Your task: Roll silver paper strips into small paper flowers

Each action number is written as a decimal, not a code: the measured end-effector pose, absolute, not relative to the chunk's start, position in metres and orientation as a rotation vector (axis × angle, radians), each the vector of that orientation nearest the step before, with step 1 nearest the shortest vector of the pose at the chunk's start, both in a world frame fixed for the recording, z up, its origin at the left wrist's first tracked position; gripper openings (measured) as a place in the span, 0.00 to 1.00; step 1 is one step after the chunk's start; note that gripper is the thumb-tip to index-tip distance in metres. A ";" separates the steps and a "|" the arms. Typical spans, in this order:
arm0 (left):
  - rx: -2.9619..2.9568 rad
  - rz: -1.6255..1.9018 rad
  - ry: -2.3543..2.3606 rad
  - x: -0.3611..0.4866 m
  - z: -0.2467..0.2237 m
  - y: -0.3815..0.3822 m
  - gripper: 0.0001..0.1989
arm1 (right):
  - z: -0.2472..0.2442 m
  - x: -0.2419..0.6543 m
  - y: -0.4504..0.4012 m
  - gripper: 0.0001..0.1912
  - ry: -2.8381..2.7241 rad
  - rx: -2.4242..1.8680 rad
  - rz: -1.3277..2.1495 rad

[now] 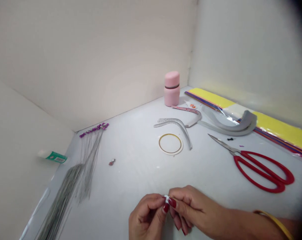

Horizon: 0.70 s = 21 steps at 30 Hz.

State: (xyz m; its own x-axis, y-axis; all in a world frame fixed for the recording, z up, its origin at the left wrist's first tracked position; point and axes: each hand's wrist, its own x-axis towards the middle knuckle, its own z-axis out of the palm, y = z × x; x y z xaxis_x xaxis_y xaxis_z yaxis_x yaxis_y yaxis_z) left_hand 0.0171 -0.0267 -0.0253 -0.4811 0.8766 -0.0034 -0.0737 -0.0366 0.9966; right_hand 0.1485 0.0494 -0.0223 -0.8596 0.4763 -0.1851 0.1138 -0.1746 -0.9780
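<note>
At the lower middle of the head view, my left hand (pixel 149 215) and my right hand (pixel 194 208) meet fingertip to fingertip. Between them is a small white piece (pixel 166 199), pinched by the thumb and forefinger of each hand. Most of it is hidden by the fingers, so its kind does not show. Ahead of the hands lies a thin roll of white tape (pixel 181 149) with a yellowish inner ring. A small pinkish and silvery bit (pixel 112 162) rests on the table further left.
Red-handled scissors (pixel 263 170) lie at right, blades pointing left. Behind are grey-white strips (pixel 228 130), a pink flask (pixel 171 89) and yellow-topped sheets (pixel 278 121) in clear wrap. Thin wires (pixel 63 196), purple-tipped stems (pixel 94 130) and a green-and-white tube (pixel 54 156) lie left, near the walls.
</note>
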 end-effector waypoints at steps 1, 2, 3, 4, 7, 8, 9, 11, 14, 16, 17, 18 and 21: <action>0.835 1.602 1.477 0.016 -0.025 -0.026 0.06 | -0.022 0.149 0.050 0.19 -1.846 -0.680 2.134; 0.789 1.577 1.467 0.015 -0.025 -0.026 0.06 | -0.021 0.150 0.050 0.19 -1.854 -0.677 2.143; 0.748 1.545 1.468 0.014 -0.024 -0.026 0.07 | -0.020 0.150 0.050 0.18 -1.862 -0.678 2.144; 0.719 1.508 1.479 0.013 -0.024 -0.026 0.08 | -0.019 0.151 0.051 0.18 -1.859 -0.689 2.137; 0.714 1.412 1.543 0.012 -0.021 -0.026 0.10 | -0.017 0.152 0.055 0.16 -1.780 -0.774 2.094; 0.729 1.400 1.558 0.012 -0.020 -0.026 0.11 | -0.016 0.152 0.057 0.16 -1.748 -0.801 2.089; 0.744 1.397 1.559 0.012 -0.020 -0.026 0.11 | -0.016 0.152 0.058 0.15 -1.729 -0.818 2.090; 0.777 1.401 1.531 0.012 -0.020 -0.025 0.09 | -0.016 0.152 0.061 0.14 -1.726 -0.832 2.097; 0.872 1.402 1.484 0.011 -0.021 -0.024 0.07 | -0.018 0.152 0.062 0.10 -1.752 -0.854 2.086; 0.956 1.391 1.474 0.009 -0.023 -0.024 0.06 | -0.019 0.152 0.062 0.08 -1.781 -0.865 2.062; 0.995 1.385 1.472 0.008 -0.024 -0.024 0.05 | -0.019 0.152 0.062 0.07 -1.798 -0.864 2.048; 1.032 1.377 1.470 0.008 -0.024 -0.024 0.05 | -0.019 0.152 0.062 0.07 -1.816 -0.862 2.034; 1.115 1.369 1.465 0.007 -0.025 -0.025 0.05 | -0.017 0.153 0.062 0.08 -1.892 -0.878 1.978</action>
State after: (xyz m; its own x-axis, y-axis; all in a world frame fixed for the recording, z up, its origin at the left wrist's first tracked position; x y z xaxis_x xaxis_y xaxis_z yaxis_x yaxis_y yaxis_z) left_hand 0.0068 -0.0246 -0.0250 -0.2696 0.9630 0.0030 0.0685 0.0161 0.9975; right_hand 0.1530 0.0621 -0.0170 -0.7813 0.5765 -0.2393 0.2134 -0.1135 -0.9703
